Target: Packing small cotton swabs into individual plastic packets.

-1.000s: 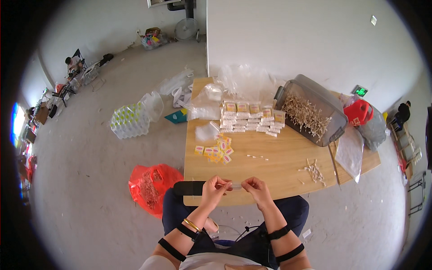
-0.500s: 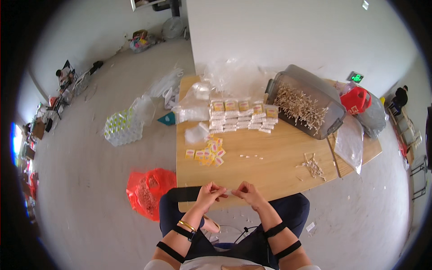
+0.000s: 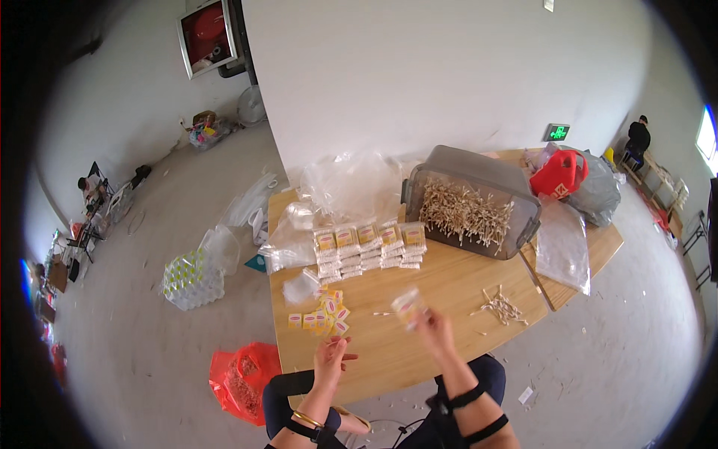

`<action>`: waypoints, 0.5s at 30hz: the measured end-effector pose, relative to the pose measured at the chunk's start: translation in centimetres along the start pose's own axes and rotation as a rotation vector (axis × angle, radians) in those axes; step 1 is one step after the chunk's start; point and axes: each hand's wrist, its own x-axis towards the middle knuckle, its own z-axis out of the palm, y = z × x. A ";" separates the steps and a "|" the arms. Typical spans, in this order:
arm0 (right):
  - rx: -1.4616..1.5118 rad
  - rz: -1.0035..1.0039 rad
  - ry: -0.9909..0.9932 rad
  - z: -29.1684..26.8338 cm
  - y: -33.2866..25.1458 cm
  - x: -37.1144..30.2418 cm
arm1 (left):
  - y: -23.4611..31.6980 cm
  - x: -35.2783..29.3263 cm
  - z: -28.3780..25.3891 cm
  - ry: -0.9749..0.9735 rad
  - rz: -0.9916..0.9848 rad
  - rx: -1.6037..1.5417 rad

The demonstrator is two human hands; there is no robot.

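My right hand is over the table's middle, pinching a small clear packet with a yellow label, blurred by motion. Near the front edge, my left hand has thumb and forefinger together, with something thin and pale at their tips that I cannot make out; its other fingers are loosely bent. Beyond it lies a scatter of yellow-and-white label cards beside a pile of small clear bags. Stacked packets of cotton swabs stand farther back. A few loose swabs lie partly behind the held packet.
A tipped grey plastic bin full of cotton swabs rests at the back right. More swabs are heaped in front of it. A red jug and plastic bags sit farther right. A red bag is on the floor at left.
My hands were together at the table's front edge and have separated. The right has moved forward with the packet, while the left stays near the edge. The view has tilted upward.
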 end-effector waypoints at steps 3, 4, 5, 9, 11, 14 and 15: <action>0.251 -0.037 0.189 -1.3 -4.5 7.3 | -0.9 0.5 -2.1 0.048 -0.007 0.137; 0.308 0.033 0.210 -1.2 -6.2 9.2 | -1.1 0.5 -2.8 0.064 -0.046 0.195; 0.220 -0.047 0.245 -2.6 -6.1 12.0 | -1.2 1.0 -1.9 0.045 -0.046 0.194; -0.120 -0.364 0.389 -0.5 -7.5 16.2 | -2.7 2.6 -2.9 0.032 0.115 0.274; -0.246 -0.427 0.458 0.6 -8.7 15.5 | -3.7 5.7 -5.6 0.108 0.340 0.373; -0.347 -0.533 0.522 1.0 -8.5 13.3 | -1.3 10.5 -8.3 0.348 0.566 0.796; -0.327 -0.569 0.520 0.4 -7.4 12.2 | 0.7 11.7 -7.3 0.340 0.557 0.826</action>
